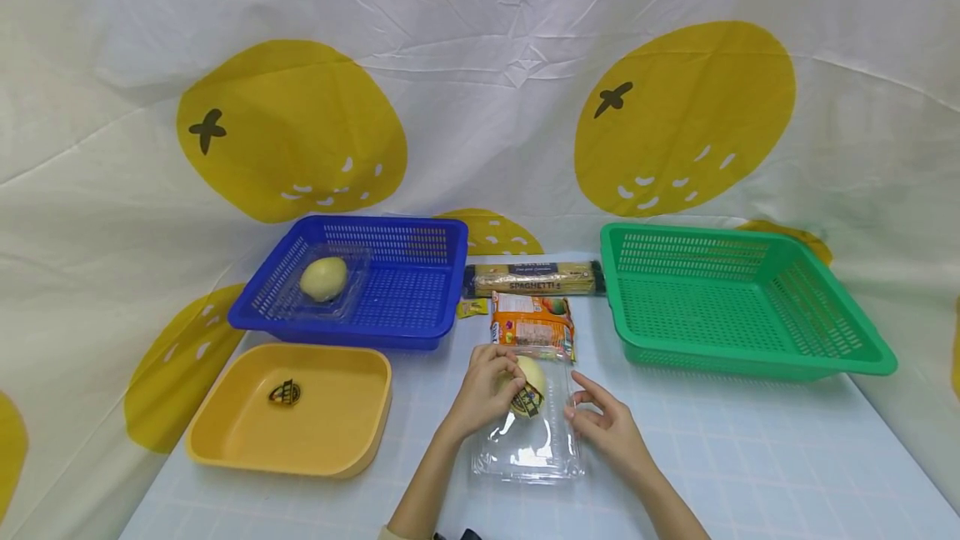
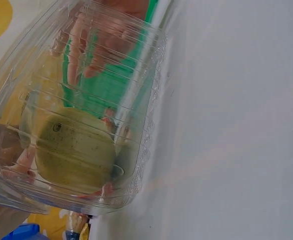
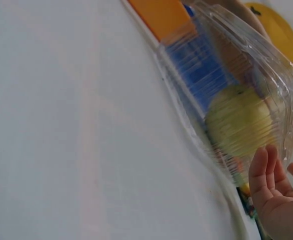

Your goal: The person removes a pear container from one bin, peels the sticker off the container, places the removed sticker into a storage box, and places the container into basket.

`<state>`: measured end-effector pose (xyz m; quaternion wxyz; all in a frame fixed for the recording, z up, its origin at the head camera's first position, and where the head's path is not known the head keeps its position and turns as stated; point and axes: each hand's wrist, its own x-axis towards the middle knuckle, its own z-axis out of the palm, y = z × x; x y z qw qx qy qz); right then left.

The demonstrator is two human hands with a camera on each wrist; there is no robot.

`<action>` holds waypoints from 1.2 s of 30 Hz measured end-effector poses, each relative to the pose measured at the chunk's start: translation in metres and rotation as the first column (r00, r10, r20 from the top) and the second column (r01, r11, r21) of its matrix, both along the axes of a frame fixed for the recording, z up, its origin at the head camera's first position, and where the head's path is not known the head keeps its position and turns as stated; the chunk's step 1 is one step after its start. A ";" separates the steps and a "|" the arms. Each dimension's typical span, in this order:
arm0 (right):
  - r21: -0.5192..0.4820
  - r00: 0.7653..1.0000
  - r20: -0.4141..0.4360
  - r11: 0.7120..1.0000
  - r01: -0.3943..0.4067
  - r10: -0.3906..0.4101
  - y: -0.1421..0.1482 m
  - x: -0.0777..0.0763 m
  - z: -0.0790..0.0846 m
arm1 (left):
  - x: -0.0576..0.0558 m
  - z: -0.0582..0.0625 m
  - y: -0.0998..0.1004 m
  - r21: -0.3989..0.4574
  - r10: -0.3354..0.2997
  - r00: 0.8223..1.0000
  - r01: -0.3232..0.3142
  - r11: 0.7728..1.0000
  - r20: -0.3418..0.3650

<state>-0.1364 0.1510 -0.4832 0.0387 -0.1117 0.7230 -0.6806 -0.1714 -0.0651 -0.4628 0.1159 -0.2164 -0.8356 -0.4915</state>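
Note:
A clear plastic clamshell box (image 1: 525,452) lies on the table in front of me, with a pale yellow-green round fruit (image 1: 531,373) inside, also visible through the box wall in both wrist views. Above the fruit is a black-and-gold sticker (image 1: 528,402). My left hand (image 1: 486,390) pinches the sticker's edge with thumb and fingers over the lid. On the box's right side, my right hand (image 1: 611,430) has its fingers spread apart, the tips at the box's edge; whether they touch it is hard to tell. A similar sticker (image 1: 285,392) sits in the yellow tray (image 1: 300,440).
The blue basket (image 1: 397,294) at back left holds another clear box with a pale fruit (image 1: 324,279). A green basket (image 1: 720,315) stands at back right. Between them lie a spaghetti pack (image 1: 534,278), an orange packet (image 1: 532,325) and a small yellow sachet (image 1: 472,307).

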 end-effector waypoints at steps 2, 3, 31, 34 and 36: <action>0.002 1.000 0.015 1.000 0.005 -0.005 0.000 0.000 0.000 | 0.000 0.000 0.000 0.006 0.000 1.000 0.000 1.000 -0.002; 0.004 1.000 0.018 1.000 0.006 -0.006 0.000 -0.001 0.000 | 0.000 0.000 0.000 0.007 0.001 1.000 0.000 1.000 -0.006; 0.009 0.999 0.036 1.000 0.021 -0.021 0.001 -0.003 -0.006 | 0.001 -0.004 -0.001 0.050 0.000 1.000 0.001 0.999 -0.012; 0.007 0.999 0.032 1.000 0.017 -0.018 0.001 -0.002 -0.006 | 0.002 -0.002 0.000 0.053 0.004 1.000 -0.004 0.999 -0.004; 0.005 1.000 0.026 1.000 0.014 -0.014 0.001 -0.002 -0.005 | 0.002 -0.002 0.000 0.054 0.008 1.000 -0.008 0.998 -0.005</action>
